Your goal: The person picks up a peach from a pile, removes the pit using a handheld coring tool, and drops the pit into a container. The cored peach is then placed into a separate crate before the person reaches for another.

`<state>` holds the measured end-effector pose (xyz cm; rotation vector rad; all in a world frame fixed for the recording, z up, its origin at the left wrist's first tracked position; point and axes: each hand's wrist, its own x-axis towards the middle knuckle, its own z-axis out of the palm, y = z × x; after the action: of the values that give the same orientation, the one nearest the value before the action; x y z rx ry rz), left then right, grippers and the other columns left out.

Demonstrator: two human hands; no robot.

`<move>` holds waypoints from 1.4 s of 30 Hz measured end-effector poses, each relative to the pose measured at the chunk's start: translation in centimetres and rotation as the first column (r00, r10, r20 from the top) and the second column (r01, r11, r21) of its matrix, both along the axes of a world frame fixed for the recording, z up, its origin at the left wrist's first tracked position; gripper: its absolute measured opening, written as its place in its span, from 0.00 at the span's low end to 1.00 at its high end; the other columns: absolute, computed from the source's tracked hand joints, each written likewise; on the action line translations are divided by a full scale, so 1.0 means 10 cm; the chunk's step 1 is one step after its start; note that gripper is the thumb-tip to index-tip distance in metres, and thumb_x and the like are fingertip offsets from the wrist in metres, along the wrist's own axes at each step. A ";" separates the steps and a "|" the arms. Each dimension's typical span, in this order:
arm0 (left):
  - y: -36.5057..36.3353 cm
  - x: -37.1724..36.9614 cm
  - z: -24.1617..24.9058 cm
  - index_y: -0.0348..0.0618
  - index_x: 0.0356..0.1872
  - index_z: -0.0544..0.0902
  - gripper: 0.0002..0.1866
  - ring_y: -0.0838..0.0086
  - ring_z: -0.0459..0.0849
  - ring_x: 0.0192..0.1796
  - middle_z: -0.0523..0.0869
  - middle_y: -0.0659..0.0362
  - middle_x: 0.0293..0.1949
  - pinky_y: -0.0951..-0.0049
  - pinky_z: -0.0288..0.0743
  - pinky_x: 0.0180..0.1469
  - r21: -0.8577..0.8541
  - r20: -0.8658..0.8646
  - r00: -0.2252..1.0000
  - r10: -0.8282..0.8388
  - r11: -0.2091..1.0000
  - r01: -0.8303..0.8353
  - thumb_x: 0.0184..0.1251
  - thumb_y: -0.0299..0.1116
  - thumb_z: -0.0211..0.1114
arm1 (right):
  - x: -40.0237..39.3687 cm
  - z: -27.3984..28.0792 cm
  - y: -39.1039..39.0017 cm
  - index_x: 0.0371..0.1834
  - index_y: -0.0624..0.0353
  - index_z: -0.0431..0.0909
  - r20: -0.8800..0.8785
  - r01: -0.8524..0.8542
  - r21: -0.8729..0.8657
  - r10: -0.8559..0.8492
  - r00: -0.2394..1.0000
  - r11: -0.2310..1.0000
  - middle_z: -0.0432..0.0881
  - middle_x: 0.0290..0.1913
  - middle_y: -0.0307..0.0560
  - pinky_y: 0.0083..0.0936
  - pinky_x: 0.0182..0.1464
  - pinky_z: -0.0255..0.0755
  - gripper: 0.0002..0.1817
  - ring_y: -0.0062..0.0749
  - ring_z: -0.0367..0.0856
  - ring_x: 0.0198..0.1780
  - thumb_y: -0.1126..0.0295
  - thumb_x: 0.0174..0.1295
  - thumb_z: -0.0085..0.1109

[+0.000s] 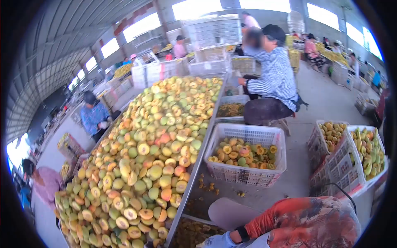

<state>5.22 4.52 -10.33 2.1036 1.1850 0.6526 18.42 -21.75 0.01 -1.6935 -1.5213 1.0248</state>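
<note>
My right hand [218, 241], in a pale blue-white glove with a black band at the wrist, shows at the bottom edge. It reaches in from the right under a red patterned sleeve [306, 221]. The frame cuts off its fingers, so whatever they hold is hidden. Close by is a bin of brown scraps [192, 233], beside the long metal-edged table [197, 159]. Heaped on that table are apricots [155, 171], whole and halved, some halves with the stone showing. A smooth grey rounded shape [231, 211] lies just above my wrist. My left hand is out of view.
A white crate of halved apricots [248, 169] stands on the floor right of the table. More filled crates [366, 153] stand farther right. A co-worker in a checked shirt [273, 76] sits ahead; others [93, 115] are across the table. Fruit bits [209, 186] litter the floor.
</note>
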 end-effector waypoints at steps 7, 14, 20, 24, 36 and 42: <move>-0.15 -0.21 0.32 0.36 0.48 0.72 0.21 0.72 0.78 0.47 0.80 0.55 0.43 0.73 0.71 0.51 -0.262 0.684 0.635 0.358 0.934 -0.244 0.50 0.21 0.63 | -0.36 -0.11 0.29 0.45 0.60 0.70 -0.325 -0.052 -0.177 -0.008 0.946 0.983 0.76 0.28 0.38 0.19 0.22 0.68 0.20 0.18 0.73 0.23 0.76 0.48 0.64; -0.76 -1.36 0.97 0.45 0.56 0.69 0.21 0.59 0.82 0.37 0.79 0.52 0.42 0.62 0.81 0.31 -0.671 0.716 0.051 0.696 0.666 0.325 0.60 0.35 0.57 | -0.50 -0.18 0.44 0.44 0.62 0.71 -0.350 -0.157 -0.162 0.092 0.932 0.974 0.75 0.30 0.40 0.19 0.27 0.71 0.18 0.20 0.74 0.27 0.78 0.48 0.61; -1.16 -1.32 0.93 0.45 0.57 0.67 0.22 0.57 0.79 0.44 0.76 0.52 0.47 0.56 0.78 0.45 -0.328 0.783 0.561 0.268 0.945 0.006 0.61 0.33 0.56 | -0.38 -0.40 0.39 0.46 0.63 0.70 -0.474 -0.082 -0.199 -0.023 0.880 0.977 0.75 0.34 0.41 0.19 0.33 0.72 0.18 0.22 0.74 0.32 0.79 0.49 0.59; -1.23 -1.10 1.14 0.47 0.60 0.65 0.30 0.62 0.75 0.51 0.72 0.57 0.51 0.57 0.74 0.53 -0.588 0.785 0.132 0.605 0.661 0.465 0.53 0.21 0.61 | -0.34 -0.10 0.32 0.48 0.61 0.69 -0.534 -0.064 -0.252 -0.084 0.841 0.966 0.75 0.34 0.43 0.22 0.25 0.74 0.19 0.24 0.77 0.26 0.81 0.50 0.58; -1.26 -0.91 1.20 0.42 0.49 0.71 0.22 0.61 0.78 0.48 0.76 0.52 0.45 0.60 0.76 0.51 -0.697 0.704 0.158 0.693 0.629 0.344 0.50 0.20 0.61 | -0.09 -0.26 0.12 0.51 0.61 0.67 -0.818 -0.026 -0.299 -0.242 0.523 0.954 0.74 0.32 0.43 0.26 0.20 0.73 0.20 0.28 0.75 0.23 0.81 0.53 0.55; -1.22 -0.99 0.90 0.42 0.46 0.73 0.15 0.61 0.79 0.45 0.79 0.53 0.41 0.62 0.77 0.48 -0.522 0.728 0.473 0.496 0.849 -0.087 0.57 0.32 0.61 | -0.03 -0.38 0.11 0.51 0.60 0.67 -0.740 0.007 -0.313 -0.248 0.626 0.950 0.73 0.30 0.43 0.25 0.20 0.71 0.18 0.27 0.74 0.22 0.79 0.56 0.53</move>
<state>-4.69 -7.69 -1.31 0.9227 0.9591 1.2756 18.11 -20.66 -3.75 -1.2103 -0.6829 1.6697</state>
